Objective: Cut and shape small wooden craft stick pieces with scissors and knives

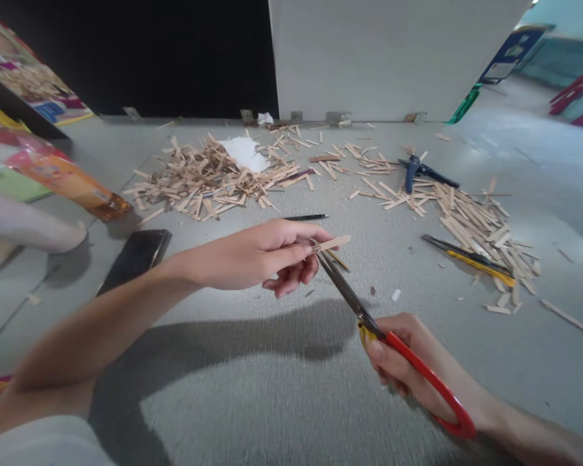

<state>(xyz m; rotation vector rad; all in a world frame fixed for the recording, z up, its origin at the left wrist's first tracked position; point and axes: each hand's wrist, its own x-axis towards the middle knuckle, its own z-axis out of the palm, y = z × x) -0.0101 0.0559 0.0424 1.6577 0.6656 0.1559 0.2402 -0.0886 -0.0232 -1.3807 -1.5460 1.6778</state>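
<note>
Between thumb and fingers, my left hand (272, 255) pinches a flat wooden craft stick (335, 243) with a rounded end, held above the floor. My right hand (412, 349) is wrapped round a pair of scissors (347, 294) with red handles. The blade tips reach up to my left fingers, close below the stick; whether they touch it I cannot tell. Behind the left hand lies a black pen (306, 217). A thin yellow item (337, 260) shows partly beyond the blades.
Piles of cut wooden sticks (214, 181) lie at the back, with white paper (245, 154) on them. Dark blue cutters (425, 173) and a yellow-black utility knife (471, 259) rest by the right pile (476, 220). A phone (135, 259) and an orange-labelled bottle (68, 178) are left.
</note>
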